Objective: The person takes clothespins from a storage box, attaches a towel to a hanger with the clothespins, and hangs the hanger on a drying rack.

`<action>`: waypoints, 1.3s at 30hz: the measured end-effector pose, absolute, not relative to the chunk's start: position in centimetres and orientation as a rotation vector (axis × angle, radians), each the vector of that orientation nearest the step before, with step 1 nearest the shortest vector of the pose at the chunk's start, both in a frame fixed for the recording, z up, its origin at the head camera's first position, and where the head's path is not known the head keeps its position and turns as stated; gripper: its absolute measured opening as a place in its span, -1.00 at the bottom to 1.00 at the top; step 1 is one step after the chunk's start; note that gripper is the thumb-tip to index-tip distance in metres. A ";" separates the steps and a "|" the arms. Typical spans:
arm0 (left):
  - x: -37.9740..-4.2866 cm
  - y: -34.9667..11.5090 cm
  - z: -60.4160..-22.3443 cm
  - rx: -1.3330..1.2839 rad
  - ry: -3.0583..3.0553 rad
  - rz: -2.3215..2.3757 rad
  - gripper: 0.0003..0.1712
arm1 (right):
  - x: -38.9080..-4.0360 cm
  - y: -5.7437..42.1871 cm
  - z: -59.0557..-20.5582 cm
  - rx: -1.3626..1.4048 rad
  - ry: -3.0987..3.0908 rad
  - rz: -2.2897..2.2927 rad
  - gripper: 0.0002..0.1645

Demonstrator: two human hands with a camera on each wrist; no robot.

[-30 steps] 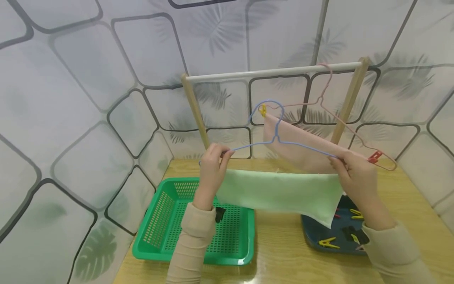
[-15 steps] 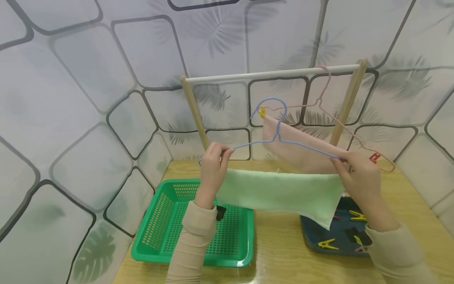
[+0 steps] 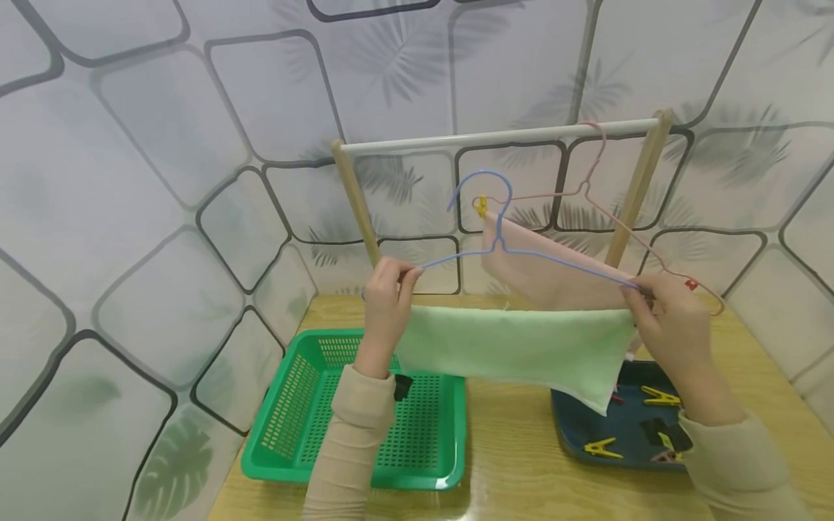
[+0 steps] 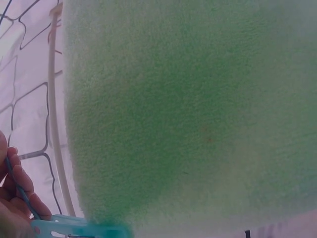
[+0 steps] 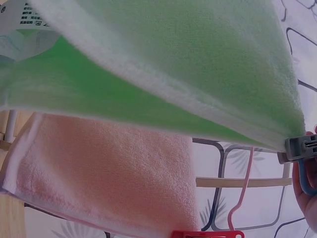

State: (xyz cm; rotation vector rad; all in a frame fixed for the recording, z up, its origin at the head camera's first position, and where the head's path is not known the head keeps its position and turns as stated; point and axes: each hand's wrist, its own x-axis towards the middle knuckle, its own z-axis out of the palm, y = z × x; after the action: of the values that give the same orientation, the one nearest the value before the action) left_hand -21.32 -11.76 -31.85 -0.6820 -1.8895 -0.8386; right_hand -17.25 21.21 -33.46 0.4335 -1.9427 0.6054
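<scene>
My left hand (image 3: 384,307) pinches the left end of a blue wire hanger (image 3: 500,239), and my right hand (image 3: 677,325) grips its right end. Below it hangs a light green towel (image 3: 515,344), spread wide between the hands. A light blue clothespin (image 4: 79,228) is at one towel corner beside the fingers in the left wrist view. In the right wrist view a grey clothespin (image 5: 300,148) bites the other corner. Behind, a pink towel (image 3: 547,278) hangs from a pink hanger (image 3: 588,187), with a yellow clothespin (image 3: 481,206) and a red clothespin (image 3: 691,284).
A rack with a white rod (image 3: 456,137) on wooden posts stands at the back, holding the pink hanger. A green basket (image 3: 280,473) sits at left. To the right lies a dark blue tray (image 3: 625,425) with several clothespins, among them a yellow one (image 3: 602,448).
The blue hanger and green towel have risen slightly, the hook shifting a little left. My right hand has moved slightly right and covers more of the red clothespin.
</scene>
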 end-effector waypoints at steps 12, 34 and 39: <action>-22.6 -11.7 -31.4 -0.681 -1.896 -0.852 -0.82 | -17.4 21.2 -32.8 0.444 -1.907 0.544 -0.73; -26.5 -11.0 -29.2 -0.608 -2.018 -0.855 -0.75 | -19.2 20.7 -29.9 0.396 -1.853 0.604 -0.85; -27.9 -10.7 -28.3 -0.572 -2.068 -0.835 -0.72 | -19.9 20.5 -29.3 0.347 -1.882 0.617 -0.82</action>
State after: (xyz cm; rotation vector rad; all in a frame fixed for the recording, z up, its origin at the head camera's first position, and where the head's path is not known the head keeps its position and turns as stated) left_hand -27.85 -10.71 -28.27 -0.5716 -2.0677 -0.8348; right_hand -19.94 20.49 -29.28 0.3471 -1.8817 0.6170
